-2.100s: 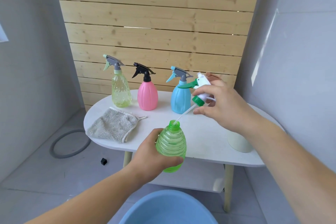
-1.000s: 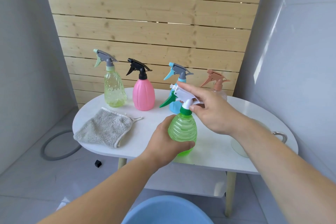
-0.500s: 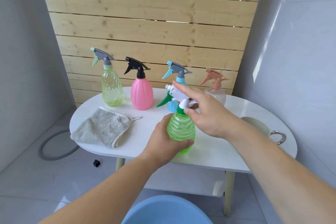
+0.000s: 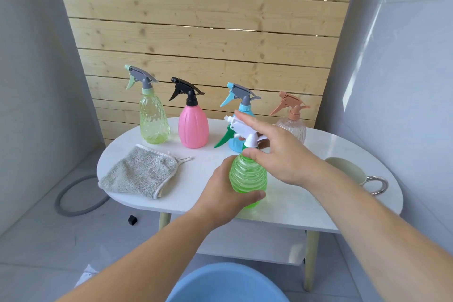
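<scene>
A ribbed green spray bottle point(image 4: 248, 175) stands on the white oval table point(image 4: 289, 206) near its front edge. My left hand point(image 4: 226, 195) grips the bottle's body from the left. Its white spray head point(image 4: 241, 129) with a green trigger sits on the neck. My right hand point(image 4: 277, 152) holds the collar of that spray head between thumb and fingers, index finger lying along its top.
Behind stand a yellow-green bottle point(image 4: 152, 115), a pink bottle point(image 4: 193, 125), a blue bottle point(image 4: 239, 105) and a clear bottle with a tan head point(image 4: 293, 122). A grey cloth point(image 4: 142, 171) lies left, a cream cup point(image 4: 348, 170) right. A blue basin point(image 4: 228, 284) sits below.
The spray head was held off the bottle with its tube entering the neck; it now sits on the neck. The bottle has come down onto the table.
</scene>
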